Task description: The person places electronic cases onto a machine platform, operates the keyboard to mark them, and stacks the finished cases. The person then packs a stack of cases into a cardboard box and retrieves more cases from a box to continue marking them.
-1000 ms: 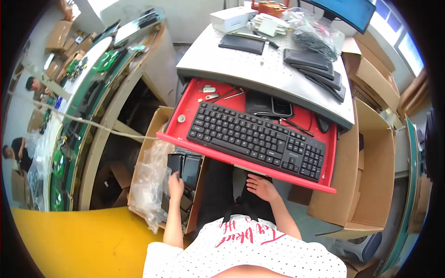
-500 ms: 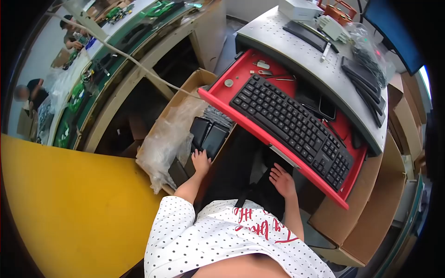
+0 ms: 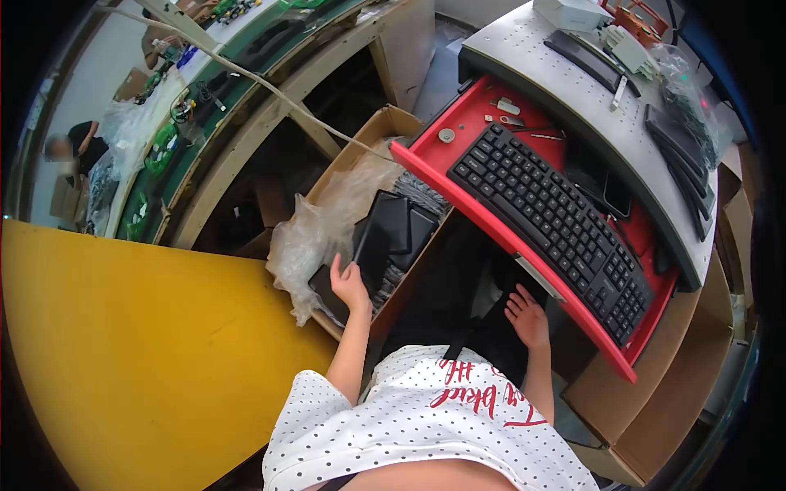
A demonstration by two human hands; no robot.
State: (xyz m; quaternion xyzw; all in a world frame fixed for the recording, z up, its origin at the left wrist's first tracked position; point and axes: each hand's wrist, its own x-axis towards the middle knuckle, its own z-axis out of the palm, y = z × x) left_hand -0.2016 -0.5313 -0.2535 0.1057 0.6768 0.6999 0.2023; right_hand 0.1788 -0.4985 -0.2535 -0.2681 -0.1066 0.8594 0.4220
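Note:
In the head view, my left hand (image 3: 350, 285) grips the near end of a flat black rectangular piece (image 3: 381, 236), which is tilted up over the cardboard box (image 3: 334, 173). What exactly the piece is I cannot make out. More flat black pieces (image 3: 421, 233) lie in the box beneath and beside it, along with crumpled clear plastic (image 3: 304, 245). My right hand (image 3: 527, 319) rests over my dark-clothed lap, below the red drawer (image 3: 509, 232). Its fingers are slightly spread and hold nothing.
A black keyboard (image 3: 547, 221) fills most of the drawer, beside small tools and a phone (image 3: 617, 196). On the grey perforated desktop (image 3: 524, 41) sit several curved black pieces (image 3: 678, 168). A yellow panel (image 3: 147, 344) stands at left, and an open carton (image 3: 655, 385) at right. Other people work farther back.
My left hand has taken hold of a flat black piece and tilted it up from the box. The whole view has shifted, with the scene moving rightward. My right hand stays over my lap.

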